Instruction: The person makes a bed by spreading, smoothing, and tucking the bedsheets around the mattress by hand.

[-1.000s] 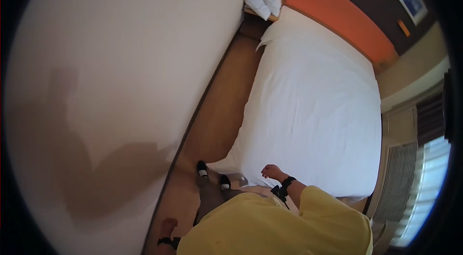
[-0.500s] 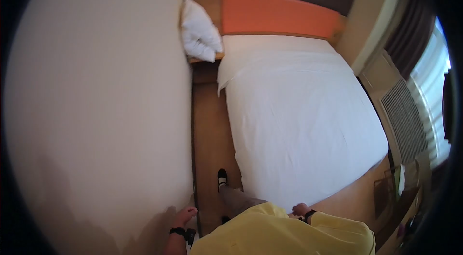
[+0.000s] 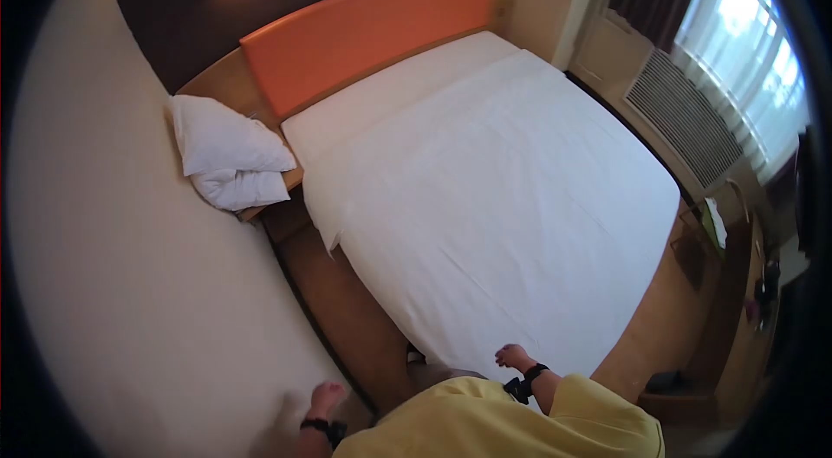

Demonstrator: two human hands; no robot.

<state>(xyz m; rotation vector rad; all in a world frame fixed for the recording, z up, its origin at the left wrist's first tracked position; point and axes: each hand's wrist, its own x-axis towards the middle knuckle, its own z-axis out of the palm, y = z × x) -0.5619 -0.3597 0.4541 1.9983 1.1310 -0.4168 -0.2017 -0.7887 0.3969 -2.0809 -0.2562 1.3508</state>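
My left hand (image 3: 326, 398) hangs low beside the pale wall, fingers loosely curled in, with nothing visible in it. In front of the yellow top (image 3: 485, 423) is my right hand (image 3: 514, 357), over the foot end of the bed. Its fingers are slightly bent and apart, and it holds nothing. Each wrist wears a black band. The bed (image 3: 494, 189) is covered by a smooth white sheet, with one corner hanging down on the near left side. White pillows (image 3: 230, 142) are piled on the wooden bedside shelf (image 3: 295, 178), against the wall.
A narrow strip of wooden floor (image 3: 325, 293) runs between wall and bed. Behind the bed is an orange headboard (image 3: 373, 33). A vent grille (image 3: 680, 116) and curtained window (image 3: 745, 33) are at right, with a wooden desk (image 3: 737, 371) holding small items.
The view has turned to the right and come closer to the bed, showing more window and desk. My right hand has risen slightly, and its fingers reach out more.
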